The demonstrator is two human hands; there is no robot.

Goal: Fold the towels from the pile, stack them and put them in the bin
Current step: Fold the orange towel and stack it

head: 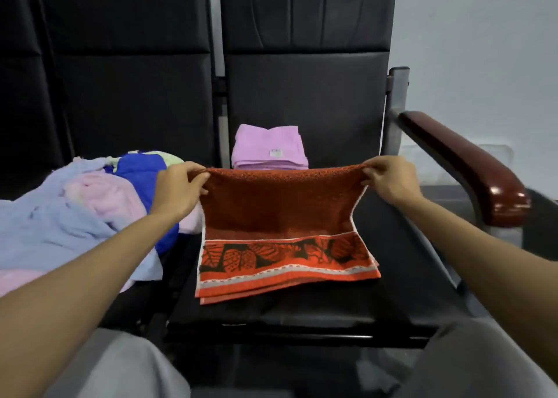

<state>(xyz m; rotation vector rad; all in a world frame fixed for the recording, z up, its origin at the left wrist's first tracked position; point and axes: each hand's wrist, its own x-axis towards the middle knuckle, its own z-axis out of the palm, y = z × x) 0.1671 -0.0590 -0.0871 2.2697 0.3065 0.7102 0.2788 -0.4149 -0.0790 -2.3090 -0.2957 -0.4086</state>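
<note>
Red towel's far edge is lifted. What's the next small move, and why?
Probably draw the held edge down onto the patterned near edge: left hand and right hand pinch raised corners of the red towel, its near end flat on the seat.

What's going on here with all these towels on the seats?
A person is folding towels. The left hand and right hand each pinch an upper corner of a red towel, holding that edge up while its patterned end lies on a black seat. Behind it sits a folded lilac stack. A loose pile of towels lies on the neighbouring seat to the left. No bin is in view.
</note>
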